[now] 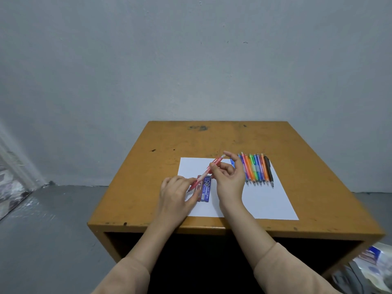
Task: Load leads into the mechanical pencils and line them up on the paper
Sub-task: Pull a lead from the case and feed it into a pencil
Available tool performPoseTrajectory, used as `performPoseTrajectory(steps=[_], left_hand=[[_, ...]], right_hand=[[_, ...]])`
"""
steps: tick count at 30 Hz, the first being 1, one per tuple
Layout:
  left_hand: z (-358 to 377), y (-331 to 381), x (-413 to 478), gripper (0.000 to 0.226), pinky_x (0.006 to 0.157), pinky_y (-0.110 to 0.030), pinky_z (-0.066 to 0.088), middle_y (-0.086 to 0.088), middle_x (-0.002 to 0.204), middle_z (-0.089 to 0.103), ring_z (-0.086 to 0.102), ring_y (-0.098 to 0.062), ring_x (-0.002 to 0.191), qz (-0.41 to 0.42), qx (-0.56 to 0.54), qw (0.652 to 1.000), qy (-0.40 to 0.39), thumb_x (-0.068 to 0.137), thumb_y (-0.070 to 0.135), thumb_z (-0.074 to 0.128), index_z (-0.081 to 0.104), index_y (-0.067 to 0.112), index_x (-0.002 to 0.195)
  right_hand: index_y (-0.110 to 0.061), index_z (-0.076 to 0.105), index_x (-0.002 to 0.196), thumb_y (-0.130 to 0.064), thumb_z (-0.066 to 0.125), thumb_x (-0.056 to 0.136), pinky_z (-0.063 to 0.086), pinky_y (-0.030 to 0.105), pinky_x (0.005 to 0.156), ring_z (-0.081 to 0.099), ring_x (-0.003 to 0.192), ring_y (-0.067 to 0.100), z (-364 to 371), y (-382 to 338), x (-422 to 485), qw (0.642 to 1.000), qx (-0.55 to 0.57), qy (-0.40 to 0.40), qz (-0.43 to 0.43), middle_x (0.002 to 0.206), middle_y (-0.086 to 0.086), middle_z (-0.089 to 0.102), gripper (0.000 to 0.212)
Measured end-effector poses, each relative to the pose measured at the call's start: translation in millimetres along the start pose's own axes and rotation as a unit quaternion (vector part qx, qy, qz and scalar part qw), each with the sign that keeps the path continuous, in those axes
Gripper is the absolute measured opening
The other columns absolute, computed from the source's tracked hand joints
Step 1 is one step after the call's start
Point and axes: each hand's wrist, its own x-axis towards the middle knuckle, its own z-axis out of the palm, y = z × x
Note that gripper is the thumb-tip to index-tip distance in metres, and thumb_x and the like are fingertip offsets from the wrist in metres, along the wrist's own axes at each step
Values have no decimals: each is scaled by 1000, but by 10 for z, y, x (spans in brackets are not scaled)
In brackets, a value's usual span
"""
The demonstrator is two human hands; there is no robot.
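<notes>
From the head view: I've got the red pencil [217, 160] up off the paper [265, 205], slanted, button end pointing away from me. My right hand [230, 181] pinches the barrel near its middle between thumb and fingers, with the forefinger stretched up toward the button end. My left hand [176, 194] curls in around the lower, tip end. Both hands are on the one pencil, neither spread wide.

I'd say this is the loading step. The trick now is to hold the barrel steady with the left hand, work only the top end with the right, and tilt the open end upward so a thin lead slides in rather than snapping.

The blue lead case [206, 189] and the red lead case [198, 186] lie side by side on the paper just under the pencil, between my hands, close enough to reach. The row of pencils [256, 170] sits lined up to the right, just beyond my right hand, tips toward me, near the paper's far edge on the counter [212, 136]. This one goes beside them.
</notes>
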Motion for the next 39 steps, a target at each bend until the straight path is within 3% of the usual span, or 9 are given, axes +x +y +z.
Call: performPoseTrajectory(steps=[6, 8, 12, 22, 29, 35, 39], left_hand=[[43, -21, -11, 24, 80, -27, 34, 0, 83, 72, 65, -18, 79, 35, 41, 998, 41, 71, 17, 81, 71, 8, 92], [52, -34, -5, 17, 79, -27, 32, 1, 84, 72, 64, -18, 78, 40, 47, 996, 58, 81, 21, 72, 71, 8, 91], [34, -38, -17, 28, 77, -30, 33, 2, 84, 71, 62, -18, 79, 32, 69, 994, 81, 89, 27, 49, 72, 10, 91], [7, -9, -66, 10, 81, -35, 32, -1, 83, 70, 62, -22, 85, -3, 173, 978, 114, 83, 12, 69, 72, 12, 93], [-21, 8, -82, 13, 85, -39, 32, -3, 86, 71, 63, -25, 89, -42, 205, 974, 92, 86, 14, 62, 70, 12, 95], [-30, 19, -100, 13, 86, -39, 31, -4, 85, 71, 63, -25, 90, -65, 206, 972, 89, 82, 13, 69, 70, 11, 95], [-16, 8, -99, 11, 86, -39, 31, -3, 85, 71, 63, -25, 89, -68, 208, 971, 97, 84, 13, 65, 70, 11, 94]], right_hand=[[-29, 55, 108, -7, 67, 86, 54, 17, 61, 70, 78, 9, -39, 51, -42, 1000, 18, 7, 19, 89, 8, 70, 34], [-29, 56, 107, -9, 65, 88, 53, 16, 59, 70, 77, 9, -56, 69, -51, 999, 24, 10, 26, 87, 7, 71, 29], [-20, 61, 109, -12, 56, 95, 52, 16, 60, 68, 70, 9, -103, 112, -24, 998, 25, 30, 41, 77, 6, 71, 18], [-7, 67, 108, -11, 56, 94, 56, 20, 68, 69, 76, 12, -142, 148, 44, 997, 39, -14, 72, 84, 5, 73, 18], [-2, 66, 104, -14, 57, 94, 55, 21, 67, 67, 76, 16, -139, 150, 78, 995, 65, -7, 75, 87, 10, 72, 18], [-4, 66, 100, -14, 57, 94, 55, 21, 67, 67, 73, 12, -187, 67, 269, 1000, -5, 5, 24, 80, 6, 71, 14], [-14, 67, 91, -13, 61, 92, 53, 19, 63, 65, 69, 9, -240, 18, 504, 992, -125, -12, -14, 77, 2, 69, 6]])
